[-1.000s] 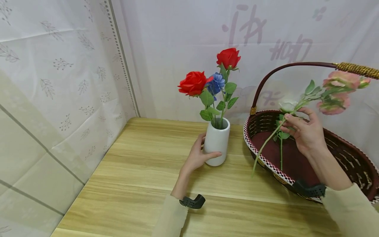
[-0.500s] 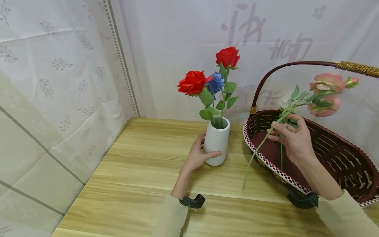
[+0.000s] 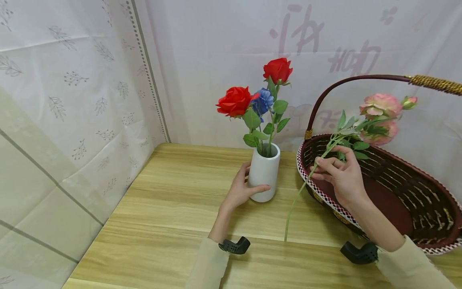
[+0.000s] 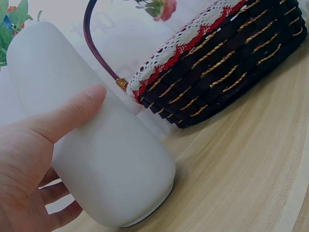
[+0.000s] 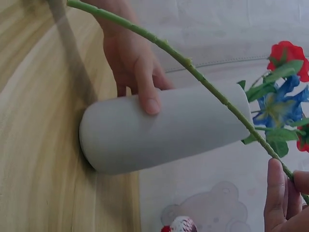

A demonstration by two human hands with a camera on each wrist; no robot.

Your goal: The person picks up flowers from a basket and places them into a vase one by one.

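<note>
My left hand (image 3: 241,190) grips the lower part of a white vase (image 3: 264,174), thumb across its front and fingers behind. The vase stands upright, holding two red roses (image 3: 234,101) and a blue flower (image 3: 262,102). My right hand (image 3: 344,178) pinches the green stem of an artificial pink flower spray (image 3: 380,106) between thumb and fingers. Its blooms point up and right over the basket, while the bare stem (image 5: 193,70) slants down left toward the table. In the right wrist view the stem crosses in front of the vase, apart from its mouth.
A dark red woven basket (image 3: 390,206) with a white lace rim and tall arched handle (image 3: 346,82) stands on the right. Green leaves (image 3: 361,150) show behind my right hand. The wooden table (image 3: 155,224) meets patterned curtains (image 3: 90,100) at the left and back.
My right hand has moved left and down with the pink flower spray, bringing the stem closer to the vase. The white flower in the basket is now hidden. My left hand and the vase are still.
</note>
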